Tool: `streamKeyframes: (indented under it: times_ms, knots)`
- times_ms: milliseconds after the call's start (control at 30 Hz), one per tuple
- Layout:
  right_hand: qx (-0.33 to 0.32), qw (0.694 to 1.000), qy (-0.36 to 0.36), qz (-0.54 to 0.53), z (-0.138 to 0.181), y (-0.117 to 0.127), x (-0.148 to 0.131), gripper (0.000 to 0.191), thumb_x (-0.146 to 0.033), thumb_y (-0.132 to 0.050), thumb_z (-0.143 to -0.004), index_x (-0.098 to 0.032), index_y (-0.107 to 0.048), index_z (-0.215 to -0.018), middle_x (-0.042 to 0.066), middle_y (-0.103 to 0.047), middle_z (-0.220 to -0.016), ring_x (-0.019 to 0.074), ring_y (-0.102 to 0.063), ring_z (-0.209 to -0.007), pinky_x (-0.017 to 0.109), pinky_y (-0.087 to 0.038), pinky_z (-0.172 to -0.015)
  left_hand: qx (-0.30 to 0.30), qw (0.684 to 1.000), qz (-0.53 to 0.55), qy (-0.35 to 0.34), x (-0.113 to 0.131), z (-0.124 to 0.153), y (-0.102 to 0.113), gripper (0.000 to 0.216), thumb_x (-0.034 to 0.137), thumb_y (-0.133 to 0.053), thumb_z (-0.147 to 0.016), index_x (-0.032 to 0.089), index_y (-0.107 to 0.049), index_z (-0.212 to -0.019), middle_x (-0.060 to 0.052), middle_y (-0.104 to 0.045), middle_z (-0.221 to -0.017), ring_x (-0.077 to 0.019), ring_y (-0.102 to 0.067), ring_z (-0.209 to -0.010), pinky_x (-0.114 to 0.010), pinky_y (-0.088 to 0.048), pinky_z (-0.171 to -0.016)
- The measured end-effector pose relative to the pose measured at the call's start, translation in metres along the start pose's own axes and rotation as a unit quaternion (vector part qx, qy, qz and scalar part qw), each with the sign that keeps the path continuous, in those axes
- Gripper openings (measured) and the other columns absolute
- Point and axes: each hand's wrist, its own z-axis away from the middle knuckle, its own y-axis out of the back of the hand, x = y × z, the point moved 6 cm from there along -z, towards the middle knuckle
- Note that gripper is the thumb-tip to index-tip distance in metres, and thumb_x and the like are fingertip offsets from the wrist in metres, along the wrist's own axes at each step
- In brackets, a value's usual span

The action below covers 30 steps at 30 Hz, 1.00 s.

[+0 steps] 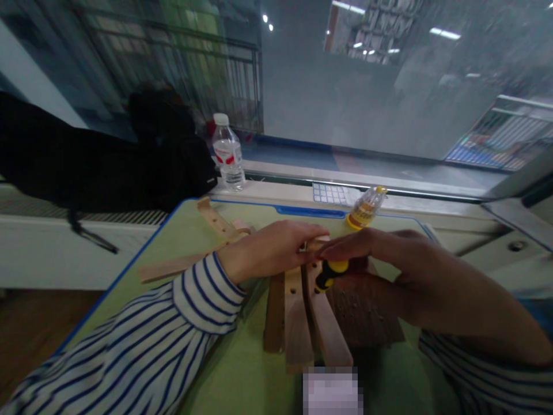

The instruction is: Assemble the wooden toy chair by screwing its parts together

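My right hand (389, 271) is closed around a short yellow-and-black screwdriver (332, 272). Its tip meets a drilled hole in the right one of two pale wooden strips (332, 334). Beside it lies the left wooden strip (298, 331), which also has a hole showing. My left hand (276, 248) grips the far end of the strips, its fingertips partly hidden behind my right hand. Beneath the strips is a brown board (274, 323). Small screws (356, 308) seem to lie scattered on the brown surface to the right.
More joined wooden pieces (216, 222) lie at the table's far left. On the green table (228, 369) with blue edging, a small yellow-capped bottle (367, 208) stands at the back. A water bottle (228, 155) and a black bag (173, 155) rest on the window sill.
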Motion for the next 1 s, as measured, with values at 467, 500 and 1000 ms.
streamKeyframes:
  times_ms: [467, 500, 1000]
  knots:
    - [0.019, 0.999, -0.023, 0.033, -0.001, -0.001, 0.002, 0.023, -0.028, -0.062, -0.086, -0.021, -0.052, -0.106, -0.003, -0.062, -0.078, 0.0093, -0.058, -0.063, 0.021, -0.043, -0.057, -0.001, 1.0, -0.026, 0.003, -0.006, 0.0, -0.001, 0.028, 0.023, -0.057, -0.086, 0.021, -0.058, -0.114, -0.005, -0.065, -0.109, -0.021, -0.06, -0.102, -0.03, -0.047, -0.082]
    - [0.02, 0.999, -0.017, 0.031, -0.003, -0.001, 0.001, 0.022, -0.026, -0.061, -0.086, -0.02, -0.053, -0.106, -0.002, -0.063, -0.081, 0.0092, -0.058, -0.066, 0.02, -0.043, -0.058, 0.0, 1.0, -0.026, 0.002, -0.006, 0.0, -0.001, 0.028, 0.023, -0.057, -0.086, 0.021, -0.058, -0.114, -0.005, -0.065, -0.109, -0.0212, -0.06, -0.102, -0.031, -0.047, -0.084]
    - [0.01, 0.999, 0.008, 0.047, 0.001, 0.0, -0.01, 0.03, -0.018, -0.055, -0.088, -0.021, -0.056, -0.117, 0.005, -0.07, -0.107, 0.0153, -0.067, -0.09, 0.023, -0.051, -0.069, -0.015, 1.0, -0.008, 0.006, 0.004, 0.0, 0.002, 0.027, 0.02, -0.054, -0.087, 0.019, -0.059, -0.113, -0.006, -0.066, -0.107, -0.0208, -0.061, -0.099, -0.03, -0.047, -0.082]
